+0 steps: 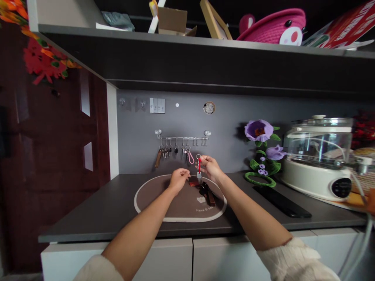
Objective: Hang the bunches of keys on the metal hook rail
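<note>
My right hand [212,168] pinches a key ring with a red strip and a small grey piece [199,175] hanging from it, just in front of the hook rail's right part. My left hand [178,180] hovers over the oval brown mat [152,195], fingers drawn together; whether anything small is between them is hidden. On the mat, below my right hand, lie dark keys with a brown fob [210,197] and a reddish-brown flat piece [193,184]. Several key sets, one with a pink loop [191,157] and one with a brown strap [158,159], hang from the metal hook rail [183,138].
Purple artificial flowers [259,130] and a black flat object [283,201] are to the right, beside a white appliance with a clear top [318,156]. A shelf [187,50] overhangs the counter [88,207], carrying a pink basket [272,27] and boxes. A reddish-brown door [58,156] stands left.
</note>
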`<state>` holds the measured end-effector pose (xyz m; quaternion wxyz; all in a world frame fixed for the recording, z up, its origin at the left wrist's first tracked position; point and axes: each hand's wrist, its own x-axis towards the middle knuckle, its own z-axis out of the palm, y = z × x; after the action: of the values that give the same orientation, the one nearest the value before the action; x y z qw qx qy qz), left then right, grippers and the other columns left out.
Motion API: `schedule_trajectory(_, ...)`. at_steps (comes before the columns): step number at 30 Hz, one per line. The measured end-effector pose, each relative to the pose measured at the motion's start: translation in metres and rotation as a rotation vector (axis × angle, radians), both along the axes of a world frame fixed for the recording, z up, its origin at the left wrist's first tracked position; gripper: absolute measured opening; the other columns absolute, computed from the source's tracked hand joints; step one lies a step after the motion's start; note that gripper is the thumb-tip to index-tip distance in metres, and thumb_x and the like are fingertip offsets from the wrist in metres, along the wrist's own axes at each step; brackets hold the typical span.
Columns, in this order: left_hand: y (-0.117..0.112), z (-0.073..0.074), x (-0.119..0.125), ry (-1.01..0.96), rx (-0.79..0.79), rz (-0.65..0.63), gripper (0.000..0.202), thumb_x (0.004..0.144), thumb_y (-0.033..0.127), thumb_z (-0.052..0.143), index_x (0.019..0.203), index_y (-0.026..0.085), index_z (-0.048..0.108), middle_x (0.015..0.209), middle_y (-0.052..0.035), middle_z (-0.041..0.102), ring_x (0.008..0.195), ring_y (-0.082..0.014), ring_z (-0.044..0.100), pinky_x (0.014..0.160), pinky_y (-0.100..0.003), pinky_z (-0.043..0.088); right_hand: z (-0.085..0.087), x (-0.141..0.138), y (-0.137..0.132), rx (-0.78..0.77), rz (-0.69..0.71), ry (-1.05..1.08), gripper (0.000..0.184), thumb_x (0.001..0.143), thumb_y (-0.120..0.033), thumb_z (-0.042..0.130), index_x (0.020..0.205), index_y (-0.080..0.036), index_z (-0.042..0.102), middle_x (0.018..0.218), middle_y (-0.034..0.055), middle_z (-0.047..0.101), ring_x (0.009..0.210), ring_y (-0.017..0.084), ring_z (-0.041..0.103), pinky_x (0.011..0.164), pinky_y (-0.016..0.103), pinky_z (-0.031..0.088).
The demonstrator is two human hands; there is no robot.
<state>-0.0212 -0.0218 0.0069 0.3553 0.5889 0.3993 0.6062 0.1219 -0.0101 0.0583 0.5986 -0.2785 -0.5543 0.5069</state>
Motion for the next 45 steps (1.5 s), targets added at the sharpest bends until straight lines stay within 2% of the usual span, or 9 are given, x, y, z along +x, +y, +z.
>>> schedule_trajectory(6, 0.008, -0.005, -0.001, 0.054, 0.068, 0.019, 0.016, 0.067, 0.027, 0.054, 0.07, 0.013, 0.06, 0.065, -0.0049, 0.063, 0.055, -0.0104, 0.053, 0.054, -0.023, 0.041, 0.026, -0.011, 0.016, -0.027, -0.025, -0.004, 0.006, 0.071, -0.016, 0.052, 0.067, -0.017, 0.048, 0.058, -0.0012, 0.054, 0.051, 0.008, 0.051, 0.054, 0.023, 0.046)
schedule_trajectory(11, 0.01, -0.005, -0.002, 0.09, 0.103, 0.059, 0.019, 0.069, 0.029, 0.051, 0.072, 0.013, 0.059, 0.064, -0.0046, 0.062, 0.054, -0.0105, 0.052, 0.055, -0.023, 0.04, 0.041, -0.02, 0.031, -0.083, -0.091, 0.016, 0.015, 0.075, -0.008, 0.042, 0.064, -0.016, 0.048, 0.053, -0.0025, 0.051, 0.045, 0.005, 0.047, 0.051, 0.02, 0.045)
schedule_trajectory(14, 0.01, -0.005, -0.002, 0.098, 0.107, 0.064, 0.021, 0.069, 0.031, 0.051, 0.072, 0.012, 0.059, 0.063, -0.0046, 0.062, 0.054, -0.0109, 0.053, 0.055, -0.023, 0.04, 0.045, -0.026, 0.04, -0.147, -0.141, 0.061, 0.016, 0.076, -0.008, 0.041, 0.065, -0.016, 0.05, 0.052, -0.002, 0.052, 0.044, 0.006, 0.047, 0.05, 0.02, 0.045)
schedule_trajectory(19, 0.013, -0.007, -0.002, 0.098, 0.102, 0.084, 0.02, 0.07, 0.031, 0.051, 0.072, 0.012, 0.059, 0.062, -0.0044, 0.062, 0.054, -0.0107, 0.053, 0.054, -0.022, 0.04, 0.048, -0.034, 0.057, -0.203, -0.203, 0.123, 0.018, 0.076, -0.004, 0.04, 0.066, -0.015, 0.051, 0.047, -0.0028, 0.05, 0.041, 0.006, 0.046, 0.047, 0.019, 0.044)
schedule_trajectory(32, 0.017, -0.009, -0.002, 0.109, 0.123, 0.105, 0.021, 0.071, 0.03, 0.048, 0.072, 0.012, 0.059, 0.062, -0.0045, 0.061, 0.053, -0.0105, 0.052, 0.055, -0.023, 0.04, 0.048, -0.046, 0.083, -0.273, -0.282, 0.232, 0.014, 0.079, -0.013, 0.046, 0.065, -0.015, 0.045, 0.044, -0.0041, 0.047, 0.043, 0.007, 0.048, 0.046, 0.022, 0.049)
schedule_trajectory(45, 0.018, -0.009, -0.004, 0.104, 0.107, 0.127, 0.019, 0.071, 0.028, 0.049, 0.071, 0.012, 0.059, 0.061, -0.0037, 0.061, 0.052, -0.0101, 0.051, 0.054, -0.022, 0.039, 0.04, -0.042, 0.091, -0.296, -0.308, 0.194, 0.016, 0.079, -0.015, 0.046, 0.064, -0.016, 0.046, 0.04, -0.0057, 0.043, 0.037, 0.006, 0.043, 0.043, 0.022, 0.048)
